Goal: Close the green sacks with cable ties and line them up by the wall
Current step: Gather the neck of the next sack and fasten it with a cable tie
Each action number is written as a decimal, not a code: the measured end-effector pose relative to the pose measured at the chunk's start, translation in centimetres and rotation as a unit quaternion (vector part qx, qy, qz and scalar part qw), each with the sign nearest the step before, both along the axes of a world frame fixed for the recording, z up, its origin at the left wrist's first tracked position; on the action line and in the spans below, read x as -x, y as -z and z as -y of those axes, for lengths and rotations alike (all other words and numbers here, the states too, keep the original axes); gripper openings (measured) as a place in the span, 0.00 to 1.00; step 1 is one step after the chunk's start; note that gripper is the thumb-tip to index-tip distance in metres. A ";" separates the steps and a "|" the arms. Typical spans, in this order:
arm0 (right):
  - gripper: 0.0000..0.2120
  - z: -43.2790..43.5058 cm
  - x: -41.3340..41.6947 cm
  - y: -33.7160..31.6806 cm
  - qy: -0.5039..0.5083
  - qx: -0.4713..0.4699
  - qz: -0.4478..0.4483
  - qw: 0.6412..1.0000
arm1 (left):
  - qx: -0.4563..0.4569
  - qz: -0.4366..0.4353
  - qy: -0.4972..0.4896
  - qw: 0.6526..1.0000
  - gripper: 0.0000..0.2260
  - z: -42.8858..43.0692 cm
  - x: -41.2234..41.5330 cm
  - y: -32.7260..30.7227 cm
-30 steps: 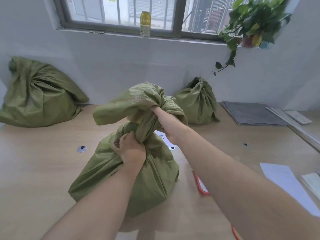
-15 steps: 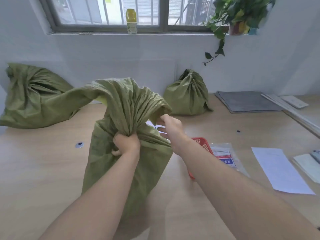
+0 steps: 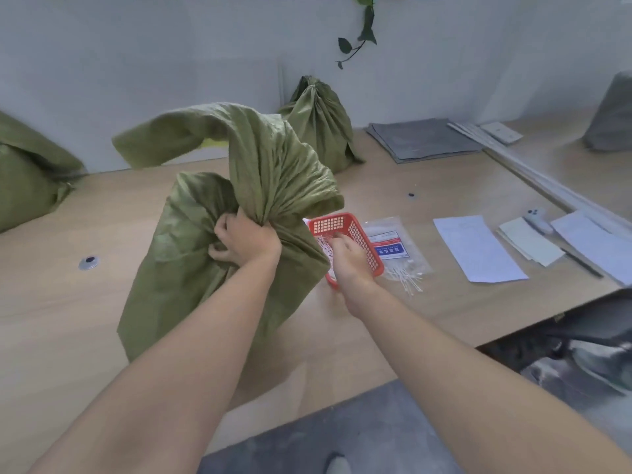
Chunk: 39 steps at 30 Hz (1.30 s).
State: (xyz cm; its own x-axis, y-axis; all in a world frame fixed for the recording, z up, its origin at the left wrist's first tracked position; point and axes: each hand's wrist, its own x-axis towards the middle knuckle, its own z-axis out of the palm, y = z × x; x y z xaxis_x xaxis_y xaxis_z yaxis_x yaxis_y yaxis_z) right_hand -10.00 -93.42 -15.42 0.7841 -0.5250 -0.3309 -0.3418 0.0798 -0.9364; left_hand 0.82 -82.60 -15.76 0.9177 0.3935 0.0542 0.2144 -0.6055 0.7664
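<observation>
A green sack [image 3: 191,268] stands on the wooden table [image 3: 68,319] in front of me. My left hand [image 3: 248,241] is clenched around its gathered neck, and the loose top [image 3: 260,148] flares upward above the fist. My right hand [image 3: 349,258] reaches down into a red mesh basket [image 3: 342,223] of white cable ties [image 3: 323,246], just right of the sack. Its fingers are among the ties, and whether they hold one is hidden. A tied green sack [image 3: 319,128] stands against the wall. Another green sack [image 3: 27,176] lies at the far left.
A clear bag of cable ties [image 3: 393,249] lies right of the basket. Papers [image 3: 478,248] and a phone [image 3: 538,220] lie further right, grey mats [image 3: 424,138] at the back right. The table's front edge runs diagonally at the lower right, with floor below.
My right hand has let go of the sack's top and dropped to the right into the red basket. My left hand still holds the neck. The view has tilted downward.
</observation>
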 end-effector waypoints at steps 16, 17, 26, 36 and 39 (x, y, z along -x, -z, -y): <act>0.13 12.2 1.8 8.2 -0.017 -0.006 -0.078 0.997 | -0.092 0.053 -0.044 0.993 0.11 12.6 6.0 5.2; 0.12 13.1 1.8 8.8 -0.025 0.000 -0.082 0.996 | -0.098 0.054 -0.045 0.993 0.12 13.4 6.6 5.6; 0.15 20.0 3.1 13.4 -0.067 0.037 -0.131 0.988 | -0.116 0.071 -0.053 0.989 0.18 19.0 9.6 8.9; 0.17 23.2 3.2 19.3 -0.132 0.128 -0.230 0.956 | -0.126 0.085 -0.066 0.986 0.24 19.6 9.6 9.6; 0.28 23.6 3.0 20.9 -0.144 0.147 -0.233 0.950 | -0.126 0.078 -0.063 0.987 0.22 19.6 9.5 10.0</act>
State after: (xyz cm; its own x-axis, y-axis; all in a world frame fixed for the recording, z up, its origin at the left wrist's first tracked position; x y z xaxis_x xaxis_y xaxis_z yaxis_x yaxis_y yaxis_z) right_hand -13.03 -117.03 -36.32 0.7136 -0.4343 -0.5497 -0.6930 -0.3225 -0.6448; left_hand -8.71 -102.17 -25.75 0.8351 0.4598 0.3019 0.1905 -0.7567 0.6254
